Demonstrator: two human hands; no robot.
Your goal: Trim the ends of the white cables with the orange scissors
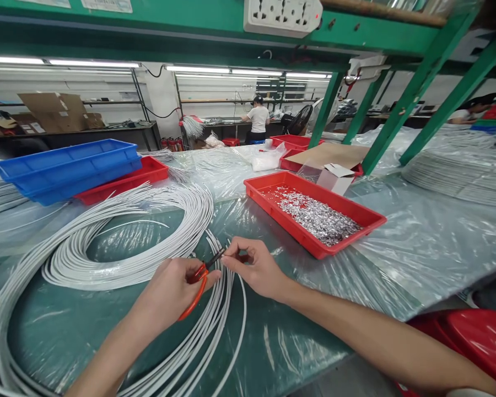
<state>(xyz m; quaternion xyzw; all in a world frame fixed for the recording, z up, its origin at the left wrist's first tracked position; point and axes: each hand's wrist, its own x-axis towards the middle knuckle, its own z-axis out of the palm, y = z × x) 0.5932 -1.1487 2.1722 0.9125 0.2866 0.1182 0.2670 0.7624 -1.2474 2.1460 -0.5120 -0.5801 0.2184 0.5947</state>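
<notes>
My left hand (171,289) is wrapped round orange-handled pliers (196,295), their dark jaws pointing up and right. The jaw tips meet the fingertips of my right hand (254,267), which pinches the end of a thin white cable (243,309). Whether a small metal piece sits between the jaws is too small to tell. Below both hands, a loose bundle of white cables (215,309) curves down towards me. A large coil of white cable (119,270) lies left of my hands on the plastic-covered table.
Beyond my right hand stands a red tray (281,223) of small silvery metal pieces (318,215). A blue tray (66,165) rests over another red tray (149,173) at left. Green frame legs (421,88) rise at right. A person (258,118) sits in the background.
</notes>
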